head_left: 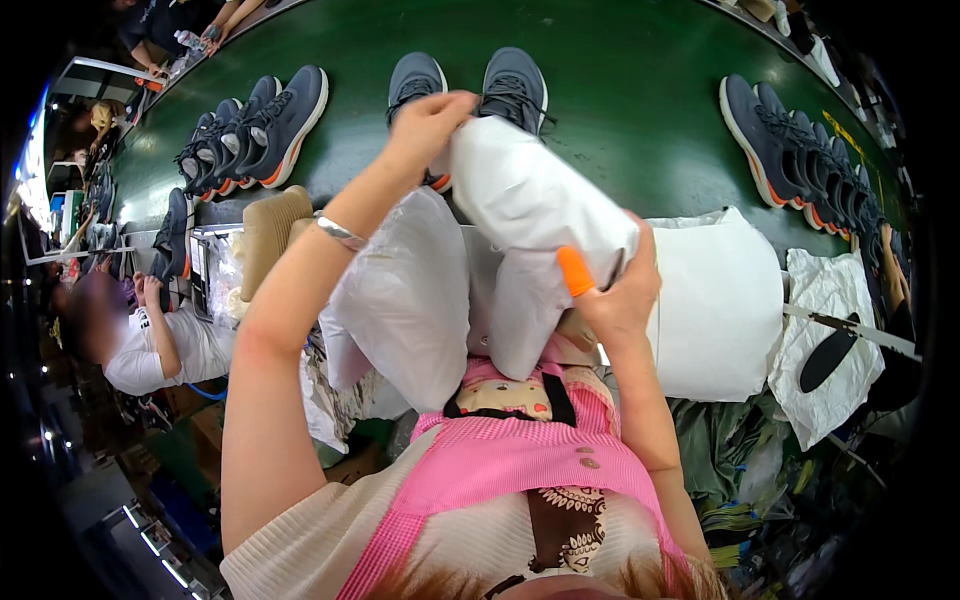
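Note:
A rounded bundle of white paper (540, 190) slants in front of me, above the near edge of the green table. My left hand (435, 130) is closed, its fingers pinching the bundle's far left end. The near right end is gripped by my right hand (622, 285), which wears an orange finger cot (574, 271) on its thumb. What lies inside the paper cannot be seen. Just beyond my left hand stand a dark grey left-side sneaker (415, 80) and its mate (515, 82), laces toward me. White puffy packing (410, 285) sits below my left forearm.
On the green table (620, 110), rows of grey sneakers with orange soles stand at left (290, 125) and right (760, 140). A stack of white paper (715, 310) lies right of my right hand, and crumpled paper with a black insole (830, 355) beyond. Another person (170, 345) works at left.

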The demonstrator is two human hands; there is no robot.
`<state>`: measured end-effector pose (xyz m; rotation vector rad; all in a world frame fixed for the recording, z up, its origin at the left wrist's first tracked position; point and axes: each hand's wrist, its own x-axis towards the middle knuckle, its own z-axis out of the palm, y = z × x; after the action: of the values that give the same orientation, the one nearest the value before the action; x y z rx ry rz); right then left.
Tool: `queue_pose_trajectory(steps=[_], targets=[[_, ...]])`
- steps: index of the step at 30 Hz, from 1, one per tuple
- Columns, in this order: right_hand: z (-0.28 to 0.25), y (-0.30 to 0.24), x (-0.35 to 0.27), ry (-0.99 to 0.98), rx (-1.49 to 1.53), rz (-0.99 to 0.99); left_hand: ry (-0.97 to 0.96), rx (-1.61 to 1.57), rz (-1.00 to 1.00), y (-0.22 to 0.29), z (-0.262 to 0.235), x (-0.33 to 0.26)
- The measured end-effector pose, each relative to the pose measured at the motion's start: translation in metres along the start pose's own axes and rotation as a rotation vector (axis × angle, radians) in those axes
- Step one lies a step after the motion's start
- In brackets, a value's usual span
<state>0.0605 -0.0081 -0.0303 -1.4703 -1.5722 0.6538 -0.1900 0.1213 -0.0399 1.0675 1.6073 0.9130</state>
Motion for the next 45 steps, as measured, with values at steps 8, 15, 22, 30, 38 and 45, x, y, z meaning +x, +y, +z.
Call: queue_pose_trajectory(steps=[8,15,22,30,38,45], targets=[[0.014,0.028,0.036,0.068,-0.226,-0.007,0.060,0.701,-0.004,-0.126,-0.069,0.104],[0.006,0.031,0.066,0.250,-0.420,-0.088,-0.165,0.417,-0.155,-0.053,0.023,0.116],[-0.002,0.028,0.065,0.230,-0.466,0.013,0.395,1.375,0.924,-0.073,0.066,0.126],[-0.009,0.027,0.062,0.207,-0.409,0.053,0.159,1.364,0.988,-0.059,0.071,0.118],[-0.003,0.022,0.055,0.153,-0.369,0.017,-0.073,-0.122,0.073,-0.055,-0.055,0.123],[0.055,0.026,0.073,-0.031,-0.513,-0.248,0.021,0.988,0.534,-0.070,0.015,0.111]])
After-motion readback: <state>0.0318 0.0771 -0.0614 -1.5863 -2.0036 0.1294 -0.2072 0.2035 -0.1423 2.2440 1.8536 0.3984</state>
